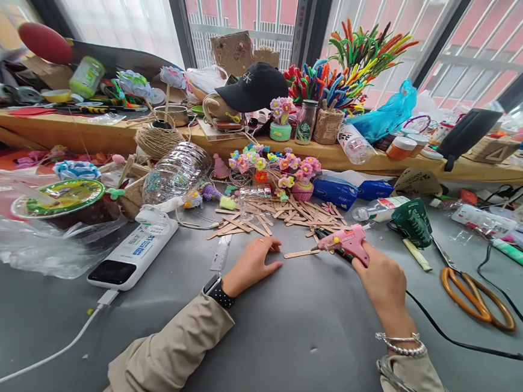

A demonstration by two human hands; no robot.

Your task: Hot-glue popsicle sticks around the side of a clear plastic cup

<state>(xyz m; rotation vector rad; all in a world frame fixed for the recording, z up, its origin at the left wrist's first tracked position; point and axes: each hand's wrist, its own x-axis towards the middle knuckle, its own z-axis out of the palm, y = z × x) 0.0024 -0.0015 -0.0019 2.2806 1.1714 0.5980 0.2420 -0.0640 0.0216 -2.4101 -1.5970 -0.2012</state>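
My right hand [381, 284] is wrapped round the handle of a pink hot glue gun [346, 242], its nozzle pointing left. Just under the nozzle lies a single wooden craft stick [301, 254] on the grey table. A dark pen-like object, partly hidden, is beside the glue gun. My left hand [256, 263] rests on the table left of that stick, fingers apart and holding nothing. Behind both hands spreads a loose pile of craft sticks [305, 211]. A clear ruler [221, 253] lies left of my left hand.
On the left are a white power bank [134, 252] with a cable and a lidded cup [66, 202] in plastic. Orange-handled scissors [475, 297] and a black cord [458, 341] lie right. Pipe-cleaner flowers [306, 169] stand behind the sticks, below a crowded wooden ledge [247, 152].
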